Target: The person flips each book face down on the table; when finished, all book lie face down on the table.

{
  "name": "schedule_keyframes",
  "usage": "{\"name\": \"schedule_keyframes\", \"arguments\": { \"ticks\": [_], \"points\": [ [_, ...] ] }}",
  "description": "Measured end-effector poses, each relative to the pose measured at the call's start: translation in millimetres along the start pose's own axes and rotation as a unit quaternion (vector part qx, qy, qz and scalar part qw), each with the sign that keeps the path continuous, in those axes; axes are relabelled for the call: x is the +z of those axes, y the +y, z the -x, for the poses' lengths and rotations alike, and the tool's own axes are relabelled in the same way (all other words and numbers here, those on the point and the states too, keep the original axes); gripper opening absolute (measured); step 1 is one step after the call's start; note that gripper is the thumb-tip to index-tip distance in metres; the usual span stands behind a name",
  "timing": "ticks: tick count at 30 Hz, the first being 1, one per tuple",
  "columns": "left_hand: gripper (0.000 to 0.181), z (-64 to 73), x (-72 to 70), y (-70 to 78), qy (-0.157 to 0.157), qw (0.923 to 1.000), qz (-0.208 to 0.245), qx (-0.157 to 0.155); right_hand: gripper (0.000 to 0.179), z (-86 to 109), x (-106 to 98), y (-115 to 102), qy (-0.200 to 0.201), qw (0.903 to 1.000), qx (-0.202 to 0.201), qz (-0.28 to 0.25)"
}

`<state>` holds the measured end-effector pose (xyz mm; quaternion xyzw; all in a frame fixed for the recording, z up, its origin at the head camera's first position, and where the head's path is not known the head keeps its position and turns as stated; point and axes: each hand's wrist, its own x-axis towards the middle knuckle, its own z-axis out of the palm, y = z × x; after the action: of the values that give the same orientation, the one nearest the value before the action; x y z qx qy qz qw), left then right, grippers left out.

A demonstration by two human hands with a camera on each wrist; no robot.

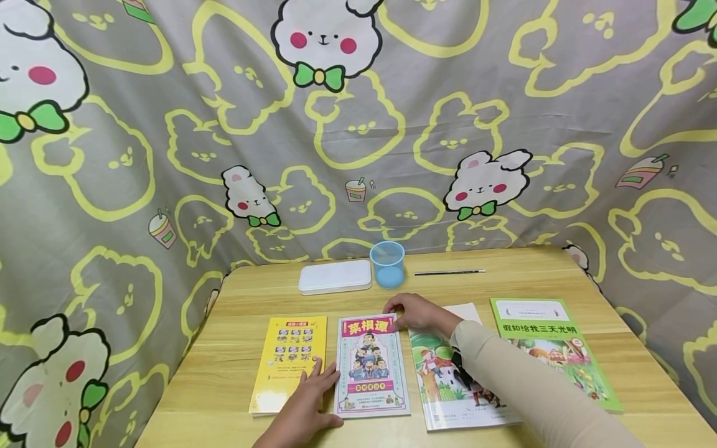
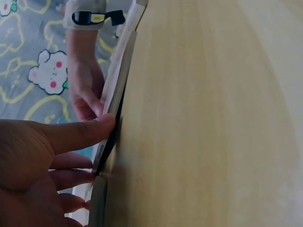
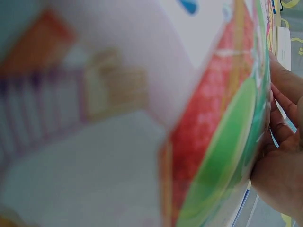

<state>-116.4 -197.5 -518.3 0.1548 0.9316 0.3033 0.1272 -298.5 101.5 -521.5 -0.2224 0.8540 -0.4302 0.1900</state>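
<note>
A book with a pink title band [image 1: 372, 364] lies between the others, cartoon figures on its cover. My left hand [image 1: 305, 404] is at its lower left corner, the fingers along the left edge and the thumb at the bottom edge. In the left wrist view the straight thumb [image 2: 80, 135] touches the book's edge, and a dark shadow shows under that edge. My right hand [image 1: 420, 314] pinches the top right corner with bent fingers. The yellow book [image 1: 288, 361] lies partly behind my left hand.
Right of the pink-titled book lies a picture book [image 1: 442, 386], partly under my right forearm, then a green book [image 1: 554, 348]. Behind them are a white case [image 1: 335, 277], a blue cup [image 1: 388, 266] and a pencil [image 1: 450, 272]. A patterned curtain [image 1: 358, 143] hangs behind the table.
</note>
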Motion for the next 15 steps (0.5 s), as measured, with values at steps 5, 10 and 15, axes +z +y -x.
{"name": "schedule_keyframes", "arguments": {
  "ticks": [5,10,15],
  "points": [
    [0.093,0.6,-1.3,1.6,0.005,0.9997,0.022,0.005,0.031,0.9,0.4,-0.4,0.000,1.0000,0.001,0.000],
    [0.092,2.1,-3.3,4.8,0.009,0.9991,0.041,0.010,0.031,2.4,-0.1,-1.2,-0.001,1.0000,0.002,-0.008],
    [0.091,3.3,-5.5,7.2,0.015,0.9983,0.056,0.010,0.030,2.9,0.0,-1.2,0.002,0.9999,0.004,-0.010]
  ]
}}
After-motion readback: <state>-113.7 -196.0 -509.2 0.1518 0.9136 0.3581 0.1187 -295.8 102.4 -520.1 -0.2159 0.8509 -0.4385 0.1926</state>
